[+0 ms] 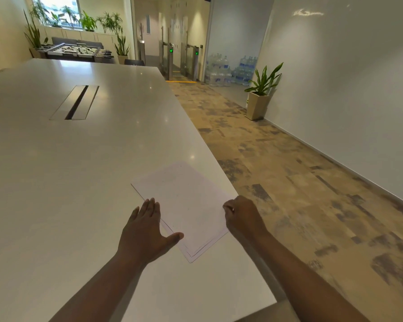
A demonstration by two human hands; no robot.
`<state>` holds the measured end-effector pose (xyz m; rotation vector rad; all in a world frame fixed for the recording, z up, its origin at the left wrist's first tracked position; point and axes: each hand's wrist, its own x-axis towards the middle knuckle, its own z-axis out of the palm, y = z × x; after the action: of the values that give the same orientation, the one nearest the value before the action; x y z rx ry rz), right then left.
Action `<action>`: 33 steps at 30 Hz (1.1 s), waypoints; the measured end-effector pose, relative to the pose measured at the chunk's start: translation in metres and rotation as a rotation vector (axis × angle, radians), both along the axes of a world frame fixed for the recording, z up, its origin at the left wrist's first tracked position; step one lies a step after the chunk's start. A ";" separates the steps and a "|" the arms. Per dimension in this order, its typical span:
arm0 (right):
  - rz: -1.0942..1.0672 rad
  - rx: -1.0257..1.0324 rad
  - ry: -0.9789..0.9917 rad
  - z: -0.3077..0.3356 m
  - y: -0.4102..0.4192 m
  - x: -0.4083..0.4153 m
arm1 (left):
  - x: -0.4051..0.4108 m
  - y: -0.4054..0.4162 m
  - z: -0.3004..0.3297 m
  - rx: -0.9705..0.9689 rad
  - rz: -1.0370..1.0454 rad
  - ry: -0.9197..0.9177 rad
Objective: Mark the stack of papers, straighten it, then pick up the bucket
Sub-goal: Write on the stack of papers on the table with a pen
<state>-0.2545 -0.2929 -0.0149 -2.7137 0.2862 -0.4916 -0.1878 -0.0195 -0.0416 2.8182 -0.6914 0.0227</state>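
Observation:
A thin stack of white papers lies skewed near the right edge of the long white table, its sheets slightly fanned at the near corner. My left hand lies flat with fingers spread against the stack's left edge, thumb resting on the paper. My right hand is curled at the stack's right edge, fingers bent onto the paper at the table's rim. No bucket and no pen are in view.
A cable slot is set into the table's middle. Right of the table runs a patterned carpet aisle along a white wall. A potted plant, stacked water bottles and entry gates stand farther back.

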 end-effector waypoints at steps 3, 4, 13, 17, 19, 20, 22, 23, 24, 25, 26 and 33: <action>0.178 0.010 0.048 0.000 0.033 -0.009 | -0.001 0.000 0.001 0.000 0.002 -0.001; 0.236 0.022 0.073 -0.002 0.043 -0.014 | -0.001 0.000 0.001 0.000 0.003 0.000; 0.154 0.021 0.079 0.002 0.047 -0.009 | -0.001 -0.001 0.001 0.002 0.007 -0.006; 0.170 0.049 0.095 0.003 0.045 -0.013 | 0.000 0.000 0.000 0.013 0.001 -0.013; 0.010 0.046 0.071 0.007 0.027 -0.004 | 0.000 -0.001 0.000 0.011 0.005 -0.015; -0.036 0.049 0.055 0.008 0.023 -0.001 | 0.001 -0.001 0.000 0.008 0.006 -0.015; 0.014 0.015 0.058 0.009 0.033 -0.002 | 0.001 -0.001 0.000 0.004 0.007 -0.014; 0.100 0.004 0.074 0.006 0.045 -0.005 | 0.001 -0.001 -0.001 0.003 0.007 -0.015; 0.201 0.011 0.095 0.003 0.056 -0.011 | 0.001 -0.001 -0.001 0.003 0.006 -0.016; 0.278 0.026 0.107 0.001 0.062 -0.016 | 0.001 0.000 -0.001 0.005 0.004 -0.015; 0.304 0.044 0.104 0.001 0.061 -0.016 | 0.000 0.000 -0.001 0.007 0.002 -0.014; 0.176 0.029 0.080 0.007 0.056 0.001 | 0.000 0.000 -0.001 0.021 0.007 -0.009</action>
<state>-0.2532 -0.2369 -0.0076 -2.7025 0.0732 -0.3266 -0.1877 -0.0191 -0.0422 2.8418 -0.6873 0.0293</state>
